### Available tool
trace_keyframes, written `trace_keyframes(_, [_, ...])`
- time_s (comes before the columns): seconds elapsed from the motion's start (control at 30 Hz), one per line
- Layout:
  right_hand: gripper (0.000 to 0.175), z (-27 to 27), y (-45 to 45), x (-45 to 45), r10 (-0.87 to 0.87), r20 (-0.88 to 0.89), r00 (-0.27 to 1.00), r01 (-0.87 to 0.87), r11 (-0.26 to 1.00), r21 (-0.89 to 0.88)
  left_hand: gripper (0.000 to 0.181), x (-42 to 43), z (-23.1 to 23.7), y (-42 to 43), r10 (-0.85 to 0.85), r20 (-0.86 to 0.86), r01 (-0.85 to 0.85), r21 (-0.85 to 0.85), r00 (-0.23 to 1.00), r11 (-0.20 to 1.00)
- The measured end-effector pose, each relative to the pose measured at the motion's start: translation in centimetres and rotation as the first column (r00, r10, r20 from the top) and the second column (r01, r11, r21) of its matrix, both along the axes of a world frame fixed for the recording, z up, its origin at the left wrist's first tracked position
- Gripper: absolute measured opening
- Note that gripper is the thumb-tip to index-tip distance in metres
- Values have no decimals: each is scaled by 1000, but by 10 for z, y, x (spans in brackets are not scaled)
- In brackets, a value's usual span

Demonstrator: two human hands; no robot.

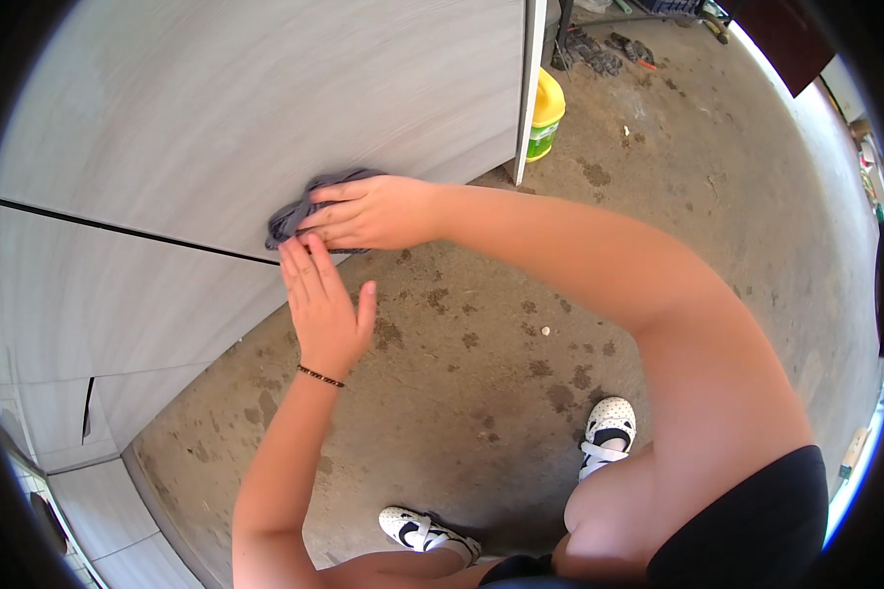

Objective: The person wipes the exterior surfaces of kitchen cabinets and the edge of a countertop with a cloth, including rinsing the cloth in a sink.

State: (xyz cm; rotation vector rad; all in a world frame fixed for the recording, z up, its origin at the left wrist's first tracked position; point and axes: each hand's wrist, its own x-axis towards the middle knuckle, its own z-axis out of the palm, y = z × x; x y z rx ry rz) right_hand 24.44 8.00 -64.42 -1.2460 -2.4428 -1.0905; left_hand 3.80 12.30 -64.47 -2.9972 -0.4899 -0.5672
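Note:
A bunched dark grey cloth (289, 221) lies against a light grey, wood-grained panel (228, 110). My right hand (376, 213) is laid flat over it, fingers spread and pointing left, pressing it to the surface. Just below, my left hand (328, 313) has its fingers pointing up, their tips at the cloth's lower edge near my right fingertips; its thumb stands apart. Whether those tips touch the cloth or the panel, I cannot tell. A dark beaded bracelet (320, 376) circles my left wrist. A black seam (132, 234) runs across the panelling and ends near the cloth.
Beyond the panel's right edge stands a yellow jug (549, 110) with a green label. Dark shoes (597, 55) lie farther back on the stained concrete floor (479, 383). My feet are in white dotted shoes (610, 420). Grey tiles (107, 501) line the lower left.

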Motion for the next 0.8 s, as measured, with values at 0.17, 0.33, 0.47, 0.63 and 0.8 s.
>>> trace_keyframes(0.17, [37, 7, 3, 7, 104, 60, 993, -103, 995, -13, 76, 0, -4, 4, 13, 6, -13, -26, 1000, 1000])
trace_keyframes(0.33, [43, 9, -31, 46, 51, 47, 998, -49, 997, -53, 76, 42, -1, -18, -51, 47, 52, -13, 998, 999])
trace_keyframes(0.47, [49, 1, -72, 98, -32, 29, 999, 34, 997, -69, 77, 90, 6, -44, -142, 48, 143, -23, 989, 989])
trace_keyframes(0.63, [46, 13, -124, 140, -191, 29, 981, 193, 974, -116, 77, 143, 18, -78, -201, 126, 209, -55, 972, 976])
trace_keyframes(0.8, [41, 17, -132, 132, -358, 11, 934, 357, 929, -94, 77, 149, 20, -80, -229, 186, 240, -35, 955, 970])
